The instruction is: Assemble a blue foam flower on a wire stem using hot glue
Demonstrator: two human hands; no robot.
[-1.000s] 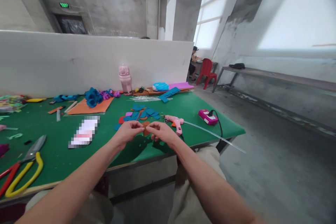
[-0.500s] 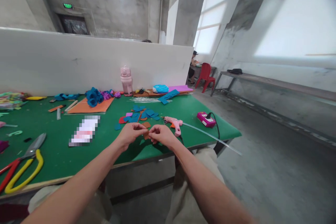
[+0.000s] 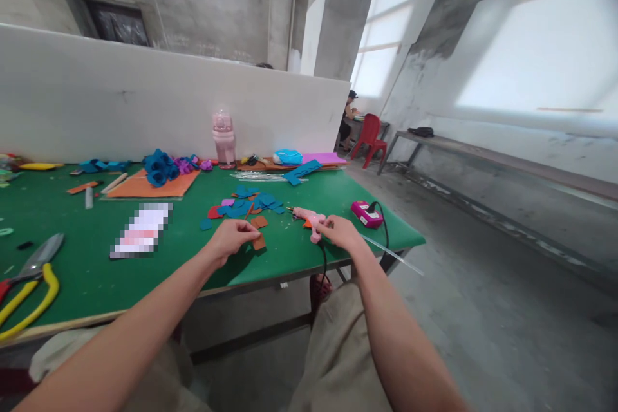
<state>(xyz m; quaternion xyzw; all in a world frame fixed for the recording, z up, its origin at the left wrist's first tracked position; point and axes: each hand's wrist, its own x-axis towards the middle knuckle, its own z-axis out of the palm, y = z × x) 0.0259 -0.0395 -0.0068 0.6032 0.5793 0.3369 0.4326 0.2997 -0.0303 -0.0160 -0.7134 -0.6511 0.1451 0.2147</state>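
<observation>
My left hand (image 3: 232, 237) pinches a small brown craft piece (image 3: 259, 242) between thumb and fingers, just above the green tabletop. Behind it another brown piece (image 3: 259, 222) lies on the table. On the right, my right hand (image 3: 339, 232) has its fingers closed at the back of a pink hot glue gun (image 3: 309, 215), which lies on its side. A long clear glue stick (image 3: 393, 253) sticks out from the gun's rear. Beyond my left hand lies a loose pile of blue cut pieces (image 3: 251, 204), with red and pink ones among them.
Yellow-and-red-handled scissors (image 3: 41, 270) and a blurred-out phone-like rectangle (image 3: 141, 230) lie left. A magenta power box (image 3: 367, 213) with a black cord is right. Blue flowers (image 3: 160, 167) rest on an orange sheet (image 3: 128, 188); a pink bottle (image 3: 224, 140) stands before the white partition (image 3: 159, 93).
My right hand has left the brown piece and moved right onto the glue gun. The left hand still holds the piece. The whole view has shifted slightly.
</observation>
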